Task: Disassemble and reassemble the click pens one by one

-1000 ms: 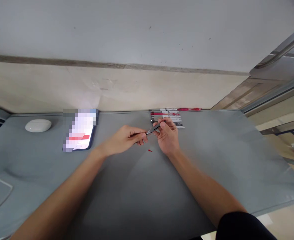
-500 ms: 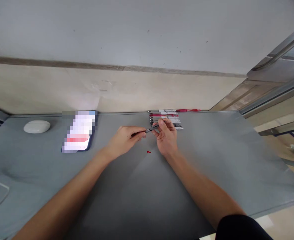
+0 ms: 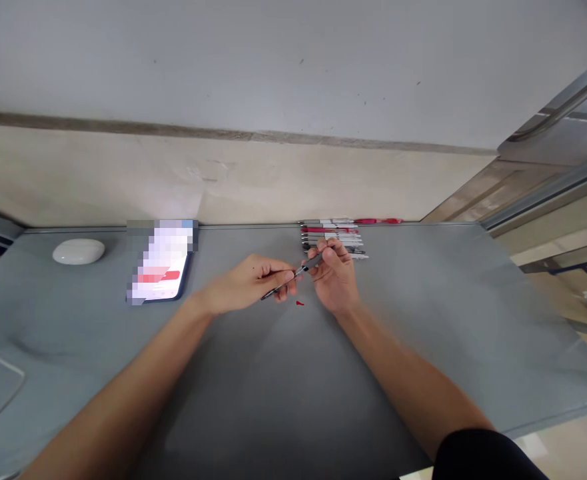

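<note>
Grey and flat, the bench (image 3: pixel 283 400) is running up to a two-tone wall, off-white above and cream below. Both forearms are reaching forward over the middle of the bench, and the two hands are meeting near its far edge. The left hand (image 3: pixel 246 283) is pinching one end of a thin dark pen (image 3: pixel 293 277) between thumb and fingertips, and the lower tip of the pen is sticking out below those fingers. The right hand (image 3: pixel 336 277) is gripping the upper end of the same pen with its fingers curled around it, so the pen is sitting tilted in the air between the two hands, just above the bench. A small red piece (image 3: pixel 300 303) is lying on the bench directly beneath the hands, apart from both. A row of pens (image 3: pixel 336 237), white, grey and red, is lying side by side just behind the right hand at the far edge. To the left, a phone (image 3: pixel 160 263) is lying face up, and a white oval case (image 3: pixel 78 251) is resting further left.
</note>
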### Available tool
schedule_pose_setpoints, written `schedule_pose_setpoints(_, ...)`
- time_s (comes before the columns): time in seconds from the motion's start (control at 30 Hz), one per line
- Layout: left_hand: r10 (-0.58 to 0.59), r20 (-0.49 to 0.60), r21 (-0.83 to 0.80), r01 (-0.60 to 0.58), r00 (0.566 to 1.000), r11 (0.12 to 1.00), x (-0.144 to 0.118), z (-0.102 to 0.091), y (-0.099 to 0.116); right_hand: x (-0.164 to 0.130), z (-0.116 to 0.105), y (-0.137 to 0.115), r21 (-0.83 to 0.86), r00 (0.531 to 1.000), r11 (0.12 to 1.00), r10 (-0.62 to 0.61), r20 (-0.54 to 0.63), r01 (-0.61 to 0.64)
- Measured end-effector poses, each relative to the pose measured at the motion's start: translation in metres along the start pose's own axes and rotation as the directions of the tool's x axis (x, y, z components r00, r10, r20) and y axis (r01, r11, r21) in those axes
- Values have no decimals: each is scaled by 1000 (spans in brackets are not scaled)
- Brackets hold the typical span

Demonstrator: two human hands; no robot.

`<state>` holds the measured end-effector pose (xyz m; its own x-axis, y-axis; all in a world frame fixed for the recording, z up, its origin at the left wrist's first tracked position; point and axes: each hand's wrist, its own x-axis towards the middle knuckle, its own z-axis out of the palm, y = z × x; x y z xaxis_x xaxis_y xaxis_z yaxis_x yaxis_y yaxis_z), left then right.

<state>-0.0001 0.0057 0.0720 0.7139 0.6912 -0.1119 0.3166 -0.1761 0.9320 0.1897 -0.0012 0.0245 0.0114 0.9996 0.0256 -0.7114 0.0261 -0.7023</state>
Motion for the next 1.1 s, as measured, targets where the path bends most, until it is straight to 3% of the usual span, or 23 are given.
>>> schedule_pose_setpoints(0.2, -23, -138, 29, 27, 990, 999, 5, 8, -3, 2, -1, 2, -8, 997, 999, -36, -64, 36)
schedule_pose_setpoints(0.43, 88, -339, 256, 2, 937, 967, 9, 16, -7, 3, 3, 3, -69, 978, 996, -69, -196, 56)
schedule_pose_setpoints(0.57, 52, -307, 204, 12, 950, 979, 8, 13, -6, 3, 3, 1, -78, 984, 995, -68, -164, 55)
schedule_pose_setpoints(0.77, 15, -85, 61, -10, 996, 998, 2, 3, 0, 2, 2, -2, -74, 998, 996, -53, -26, 51)
schedule_pose_setpoints(0.87, 9, -32, 25, -9, 999, 1000, 2, 3, 0, 1, 2, -1, -69, 999, 997, -38, 4, 38)
schedule_pose_setpoints(1.1, 8, -220, 138, 23, 976, 990, 5, 10, -1, 3, 2, 3, -59, 990, 996, -67, -120, 60)
